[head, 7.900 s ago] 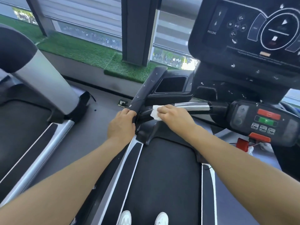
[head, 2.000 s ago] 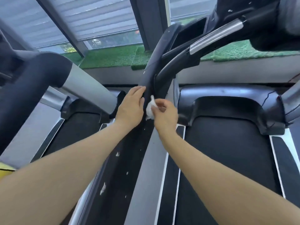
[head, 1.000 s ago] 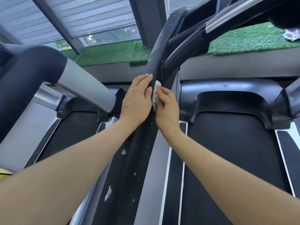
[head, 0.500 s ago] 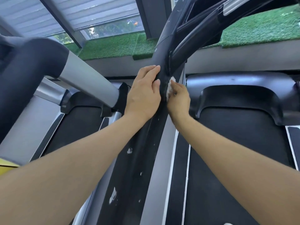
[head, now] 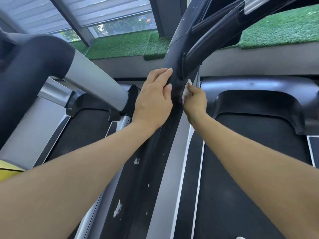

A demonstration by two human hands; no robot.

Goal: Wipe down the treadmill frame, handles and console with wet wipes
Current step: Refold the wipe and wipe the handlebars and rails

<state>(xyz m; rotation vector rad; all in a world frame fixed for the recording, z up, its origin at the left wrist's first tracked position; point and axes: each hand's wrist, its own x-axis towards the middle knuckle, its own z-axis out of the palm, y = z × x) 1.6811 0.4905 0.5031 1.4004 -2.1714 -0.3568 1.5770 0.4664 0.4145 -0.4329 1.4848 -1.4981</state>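
Note:
The treadmill's black upright frame post (head: 155,152) runs from the bottom centre up to the handle junction. My left hand (head: 153,100) lies flat against the post's left side, fingers straight, thumb on its front face. My right hand (head: 195,99) holds a crumpled white wet wipe (head: 186,89) and presses it against the post's right side, just below where the black handle bar (head: 207,42) joins. White flecks and scuffs (head: 117,208) dot the lower part of the post. The console is out of view.
A neighbouring treadmill's silver and black arm (head: 86,75) crosses the left side. The black running belt (head: 250,169) and motor cover (head: 259,87) lie to the right. Green artificial turf (head: 120,45) lines the window ledge behind.
The view has tipped from the console down to the upright post. My right hand slid the wipe up the post's right side toward the handle junction; my left hand followed upward.

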